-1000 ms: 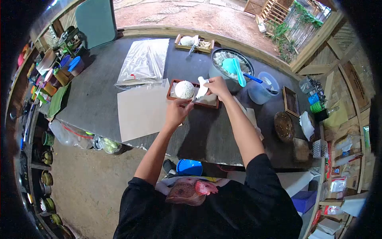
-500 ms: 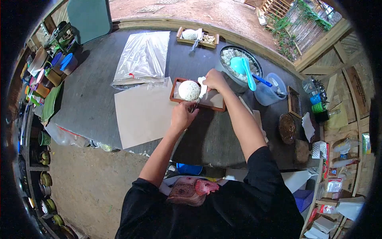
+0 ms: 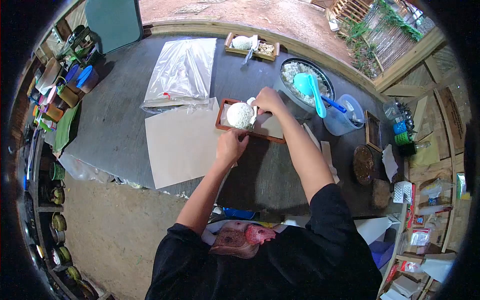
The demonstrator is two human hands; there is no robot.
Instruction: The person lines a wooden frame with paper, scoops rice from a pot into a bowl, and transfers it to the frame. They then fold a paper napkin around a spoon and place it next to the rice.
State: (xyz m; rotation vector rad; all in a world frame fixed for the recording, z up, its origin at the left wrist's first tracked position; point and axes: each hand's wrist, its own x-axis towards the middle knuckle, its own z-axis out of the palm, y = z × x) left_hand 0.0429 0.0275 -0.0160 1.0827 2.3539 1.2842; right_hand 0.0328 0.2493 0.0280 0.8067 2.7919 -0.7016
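A round mound of white rice [image 3: 240, 115] sits in the left part of a small reddish-brown wooden tray [image 3: 272, 138] lined with brown paper. Along the mound's right side stands a white, crumpled strip [image 3: 254, 119] that looks like paper. From above, my right hand [image 3: 270, 101] pinches the top of this strip at the tray's far side. My left hand [image 3: 231, 145] is closed at the tray's near rim, thumb and fingertips together by the strip's lower end; I cannot tell what is between them.
Left of the tray lie a brown paper sheet [image 3: 180, 145] and a clear plastic packet [image 3: 182, 70]. At the back is another tray [image 3: 270, 56] with rice. To the right stand a rice pot [image 3: 295, 100] with a turquoise scoop [image 3: 315, 90] and a clear plastic tub [image 3: 340, 122].
Both hands stay at the tray with little movement. My left fingertips have closed in slightly at the near rim. The whole view has shifted a little.
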